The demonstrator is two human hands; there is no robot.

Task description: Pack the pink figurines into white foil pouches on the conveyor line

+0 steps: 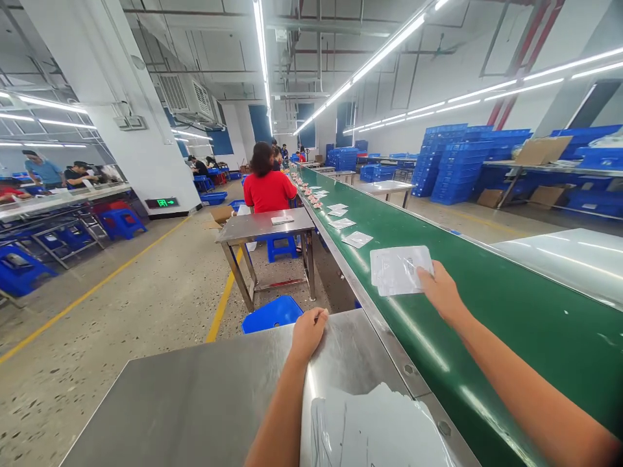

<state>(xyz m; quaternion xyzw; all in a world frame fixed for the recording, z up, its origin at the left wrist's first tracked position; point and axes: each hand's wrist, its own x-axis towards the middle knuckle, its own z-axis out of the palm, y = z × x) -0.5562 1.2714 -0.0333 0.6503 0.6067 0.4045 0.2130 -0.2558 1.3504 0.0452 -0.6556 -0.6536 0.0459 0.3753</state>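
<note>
A long green belt runs away past a steel table, with more packets spaced along it farther off. A clear packet lies flat on the belt, pressed by the fingers of the right hand, not clamped. The left hand is curled over the table's far edge. A packet stack waits on the table. Placing appears to be in hand; release and a reach back to the stack would seem called for.

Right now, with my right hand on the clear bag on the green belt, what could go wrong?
1. The right hand touches only one corner of the clear bag, so it may slip or skew on the green belt.
2. The loose bags lie near the edge of the steel table and could slide toward the belt.
3. The left hand grips the table's far edge, leaving the bags unguarded.
</note>
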